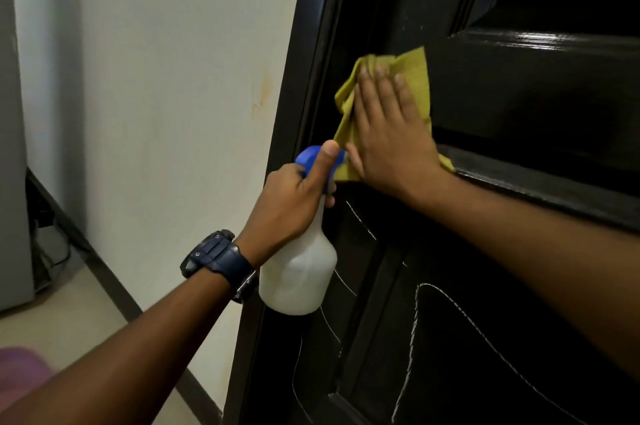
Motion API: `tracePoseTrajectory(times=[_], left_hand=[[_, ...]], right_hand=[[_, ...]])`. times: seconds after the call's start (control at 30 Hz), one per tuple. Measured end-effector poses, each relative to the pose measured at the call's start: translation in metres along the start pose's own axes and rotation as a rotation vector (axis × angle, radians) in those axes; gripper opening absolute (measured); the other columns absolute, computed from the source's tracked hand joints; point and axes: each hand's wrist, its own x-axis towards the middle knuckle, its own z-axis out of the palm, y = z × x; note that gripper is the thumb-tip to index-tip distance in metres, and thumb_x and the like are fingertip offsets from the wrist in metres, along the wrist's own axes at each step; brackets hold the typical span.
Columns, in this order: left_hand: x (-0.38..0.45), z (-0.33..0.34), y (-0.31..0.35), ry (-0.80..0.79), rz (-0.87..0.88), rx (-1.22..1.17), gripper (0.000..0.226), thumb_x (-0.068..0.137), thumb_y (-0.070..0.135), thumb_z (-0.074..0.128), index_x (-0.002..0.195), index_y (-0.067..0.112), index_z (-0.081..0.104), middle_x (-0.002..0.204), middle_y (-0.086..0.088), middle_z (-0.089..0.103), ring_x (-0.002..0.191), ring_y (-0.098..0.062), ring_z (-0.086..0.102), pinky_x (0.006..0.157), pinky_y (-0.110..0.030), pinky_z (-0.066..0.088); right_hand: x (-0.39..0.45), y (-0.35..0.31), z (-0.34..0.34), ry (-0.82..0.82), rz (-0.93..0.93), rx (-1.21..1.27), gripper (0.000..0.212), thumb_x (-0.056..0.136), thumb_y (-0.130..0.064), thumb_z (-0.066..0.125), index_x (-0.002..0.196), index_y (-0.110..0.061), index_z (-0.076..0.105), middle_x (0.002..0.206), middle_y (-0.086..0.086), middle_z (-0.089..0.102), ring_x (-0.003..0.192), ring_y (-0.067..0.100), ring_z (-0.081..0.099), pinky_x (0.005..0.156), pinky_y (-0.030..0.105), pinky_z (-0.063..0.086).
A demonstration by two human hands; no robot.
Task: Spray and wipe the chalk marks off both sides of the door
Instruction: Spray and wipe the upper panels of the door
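Bottle [298, 272], white, in left hand [294, 203]

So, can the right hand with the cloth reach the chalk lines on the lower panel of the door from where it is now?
Probably yes. The right hand presses the yellow cloth flat on the door, and the chalk lines lie just below it on the same face. Only the spray bottle in the left hand hangs near their left edge.

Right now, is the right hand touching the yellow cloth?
Touching. The head view shows the right hand laid flat on the yellow cloth, straight fingers pressing it against the dark door.
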Motion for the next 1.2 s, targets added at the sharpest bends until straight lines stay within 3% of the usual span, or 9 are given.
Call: tracePoseTrajectory(times=[0.17, 0.27, 0.43, 0.53, 0.6, 0.63, 0.73, 0.87, 1.2], left_hand=[[0.000, -0.017, 0.009, 0.015, 0.033, 0.010, 0.095, 0.079, 0.085, 0.023, 0.080, 0.004, 0.071, 0.071, -0.008, 0.071, 0.066, -0.016, 0.065, 0.069, -0.036, 0.053], [0.000, -0.024, 0.016, 0.005, 0.036, -0.023, 0.086, 0.079, 0.080, 0.024, 0.081, 0.008, 0.072, 0.073, -0.004, 0.074, 0.065, -0.008, 0.066, 0.066, -0.021, 0.045], [-0.006, -0.031, 0.021, 0.001, 0.036, -0.018, 0.088, 0.074, 0.082, 0.024, 0.081, 0.009, 0.072, 0.073, -0.004, 0.073, 0.066, -0.009, 0.066, 0.068, -0.022, 0.046], [-0.007, -0.037, 0.026, 0.015, 0.044, -0.014, 0.081, 0.072, 0.084, 0.024, 0.076, 0.017, 0.070, 0.071, -0.002, 0.072, 0.066, -0.009, 0.066, 0.073, -0.028, 0.051], [-0.007, -0.040, 0.031, 0.017, 0.037, -0.013, 0.078, 0.074, 0.083, 0.024, 0.073, 0.020, 0.070, 0.071, -0.002, 0.073, 0.066, -0.011, 0.067, 0.075, -0.031, 0.052], [-0.008, -0.040, 0.031, 0.013, 0.044, -0.005, 0.080, 0.076, 0.082, 0.025, 0.074, 0.016, 0.071, 0.071, -0.003, 0.073, 0.068, -0.014, 0.068, 0.076, -0.031, 0.052], [-0.012, -0.037, 0.030, -0.045, 0.053, 0.007, 0.086, 0.081, 0.077, 0.025, 0.080, 0.006, 0.072, 0.073, -0.003, 0.074, 0.069, -0.013, 0.068, 0.074, -0.021, 0.049], [-0.014, -0.027, 0.028, -0.095, 0.037, -0.006, 0.084, 0.083, 0.076, 0.025, 0.080, 0.007, 0.072, 0.073, -0.002, 0.074, 0.069, -0.010, 0.068, 0.074, -0.019, 0.049], [-0.004, -0.009, 0.015, -0.103, 0.023, -0.035, 0.085, 0.081, 0.079, 0.024, 0.080, 0.009, 0.072, 0.073, -0.004, 0.074, 0.071, -0.014, 0.069, 0.077, -0.022, 0.049]], right_hand=[[-0.108, -0.087, 0.023, -0.217, -0.259, 0.138, 0.075, 0.103, -0.050, 0.017, 0.158, 0.001, 0.009, 0.156, 0.026, -0.014, 0.143, 0.046, -0.024, 0.116, 0.057, -0.024], [-0.161, -0.131, 0.028, -0.373, -0.377, 0.179, 0.070, 0.106, -0.044, 0.018, 0.157, 0.000, -0.001, 0.151, 0.025, -0.025, 0.136, 0.047, -0.033, 0.109, 0.058, -0.029], [-0.191, -0.156, 0.036, -0.452, -0.466, 0.157, 0.070, 0.107, -0.038, 0.024, 0.156, 0.001, -0.005, 0.151, 0.022, -0.030, 0.132, 0.043, -0.041, 0.103, 0.054, -0.035], [-0.180, -0.141, 0.040, -0.326, -0.400, 0.218, 0.075, 0.099, -0.036, 0.046, 0.157, 0.002, 0.015, 0.158, 0.021, -0.012, 0.148, 0.037, -0.016, 0.116, 0.049, -0.027], [-0.153, -0.110, 0.025, -0.210, -0.175, 0.304, 0.082, 0.083, -0.034, 0.067, 0.151, 0.000, 0.036, 0.160, 0.019, 0.016, 0.151, 0.033, 0.020, 0.124, 0.049, -0.006], [-0.135, -0.087, 0.016, -0.149, -0.065, 0.293, 0.082, 0.085, -0.038, 0.064, 0.152, -0.001, 0.035, 0.161, 0.019, 0.018, 0.151, 0.034, 0.023, 0.124, 0.052, -0.001], [-0.059, 0.007, -0.007, -0.057, 0.076, 0.175, 0.078, 0.098, -0.048, 0.039, 0.157, 0.000, 0.019, 0.165, 0.021, 0.009, 0.154, 0.037, 0.006, 0.122, 0.059, -0.002], [0.014, 0.102, -0.035, -0.104, 0.149, 0.055, 0.088, 0.097, -0.055, 0.037, 0.157, 0.003, 0.009, 0.165, 0.025, -0.001, 0.154, 0.040, -0.004, 0.121, 0.059, -0.006], [0.009, 0.092, -0.025, -0.010, 0.100, 0.032, 0.091, 0.093, -0.060, 0.024, 0.157, 0.003, 0.010, 0.164, 0.029, -0.002, 0.153, 0.042, -0.006, 0.123, 0.059, 0.001]])
